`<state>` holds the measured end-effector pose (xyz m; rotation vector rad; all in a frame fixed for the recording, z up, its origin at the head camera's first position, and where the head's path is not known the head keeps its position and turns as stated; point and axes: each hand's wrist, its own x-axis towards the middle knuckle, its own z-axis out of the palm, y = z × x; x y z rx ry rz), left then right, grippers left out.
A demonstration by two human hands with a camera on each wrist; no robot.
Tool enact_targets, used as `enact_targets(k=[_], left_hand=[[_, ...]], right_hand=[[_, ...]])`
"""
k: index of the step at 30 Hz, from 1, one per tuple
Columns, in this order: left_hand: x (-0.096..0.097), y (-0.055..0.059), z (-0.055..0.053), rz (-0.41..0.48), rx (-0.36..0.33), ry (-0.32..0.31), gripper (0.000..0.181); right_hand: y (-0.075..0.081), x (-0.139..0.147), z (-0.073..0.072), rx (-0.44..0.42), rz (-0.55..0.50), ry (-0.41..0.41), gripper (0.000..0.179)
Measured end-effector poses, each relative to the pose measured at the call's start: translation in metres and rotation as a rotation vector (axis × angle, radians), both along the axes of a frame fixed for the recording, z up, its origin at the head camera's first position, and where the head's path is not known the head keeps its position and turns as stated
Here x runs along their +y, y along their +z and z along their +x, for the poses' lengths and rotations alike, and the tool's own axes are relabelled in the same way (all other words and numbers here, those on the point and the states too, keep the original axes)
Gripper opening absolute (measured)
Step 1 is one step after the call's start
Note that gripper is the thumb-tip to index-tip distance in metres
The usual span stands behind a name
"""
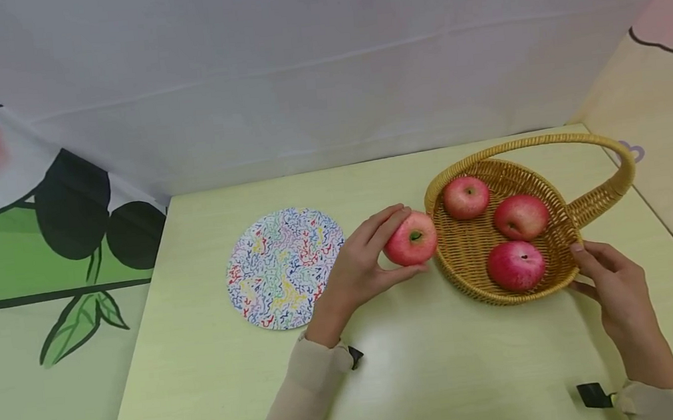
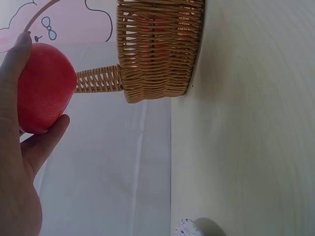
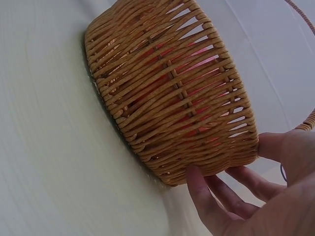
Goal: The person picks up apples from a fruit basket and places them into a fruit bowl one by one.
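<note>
A red apple [image 1: 409,239] is held between the thumb and fingers of my left hand [image 1: 361,266], just left of the wicker basket [image 1: 460,267]. In the left wrist view the same apple [image 2: 45,88] is off the table, with the basket beyond it. Inside the basket lie three more apples: one at the back left [image 1: 466,197], one at the right [image 1: 521,217] and one at the front [image 1: 516,265]. My right hand [image 1: 619,285] grips the basket's right rim, thumb on top; in the right wrist view its fingers [image 3: 204,196] touch the woven outer wall.
A round mat [image 1: 284,268] with colourful squiggles lies on the pale table [image 1: 207,381], left of my left hand. The basket's tall handle [image 1: 597,140] arches over its back and right side. A white cloth wall [image 1: 303,106] rises behind the table.
</note>
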<state>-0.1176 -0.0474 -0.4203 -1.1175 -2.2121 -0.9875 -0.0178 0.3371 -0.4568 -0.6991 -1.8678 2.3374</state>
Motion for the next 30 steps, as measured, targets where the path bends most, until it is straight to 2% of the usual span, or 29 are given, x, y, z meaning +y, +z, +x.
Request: enact_targets(k=[8, 15, 20, 24, 30], left_hand=[[-0.006, -0.002, 0.001, 0.168, -0.086, 0.092, 0.088], [-0.014, -0.005, 0.002, 0.238, -0.164, 0.231, 0.083], [-0.021, -0.008, 0.001, 0.270, -0.200, 0.303, 0.083], [-0.028, -0.007, 0.000, 0.302, -0.231, 0.331, 0.082], [-0.037, -0.005, 0.001, 0.409, -0.321, 0.335, 0.081]], right_hand=[[0.000, -0.001, 0.000, -0.007, 0.007, -0.009, 0.012], [0.000, -0.002, 0.000, -0.011, 0.007, -0.018, 0.010], [0.001, -0.002, 0.000, -0.018, 0.009, -0.016, 0.009], [0.001, -0.002, 0.000, -0.017, 0.010, -0.013, 0.009], [0.000, 0.000, 0.000, -0.015, 0.011, -0.009, 0.010]])
